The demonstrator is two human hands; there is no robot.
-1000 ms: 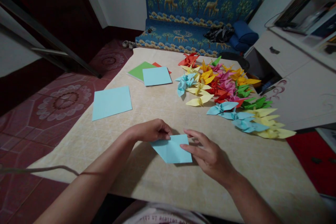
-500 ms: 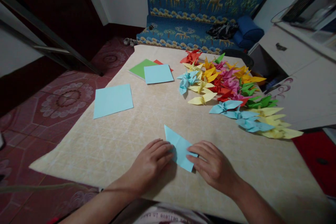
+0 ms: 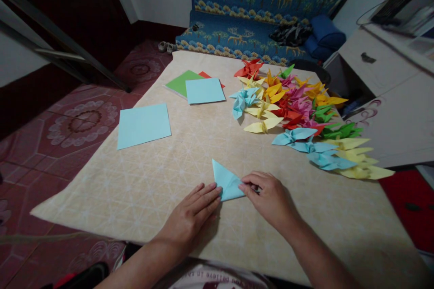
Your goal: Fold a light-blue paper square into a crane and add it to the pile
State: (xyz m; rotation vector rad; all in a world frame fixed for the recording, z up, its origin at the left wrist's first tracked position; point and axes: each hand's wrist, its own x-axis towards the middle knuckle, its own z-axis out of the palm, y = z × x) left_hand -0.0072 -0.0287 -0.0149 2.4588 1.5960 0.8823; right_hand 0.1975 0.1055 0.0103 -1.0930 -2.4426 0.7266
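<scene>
A folded sheet of light blue origami paper [image 3: 226, 181] lies near the front of the table, one sharp corner pointing away from me. My left hand [image 3: 195, 207] rests flat with its fingers stretched out, the fingertips pressing on the paper's left edge. At the opposite side, my right hand [image 3: 267, 196] pinches the paper's right corner between thumb and fingers; that corner is partly hidden. A square light blue sheet [image 3: 145, 126] lies flat to the far left of my hands.
Several folded paper cranes [image 3: 298, 108] in many colours crowd the table's right side. Toward the back lie a smaller blue sheet [image 3: 205, 90], a green sheet [image 3: 179, 83] and a red one. Behind the cloth-covered table [image 3: 111, 185] stands a blue sofa [image 3: 233, 31]; a white cabinet [image 3: 403, 113] is at right.
The paper's lower part has been folded up, so its near edge now runs straight between my hands. My right hand has closed into a pinch; my left has flattened. The view has shifted slightly.
</scene>
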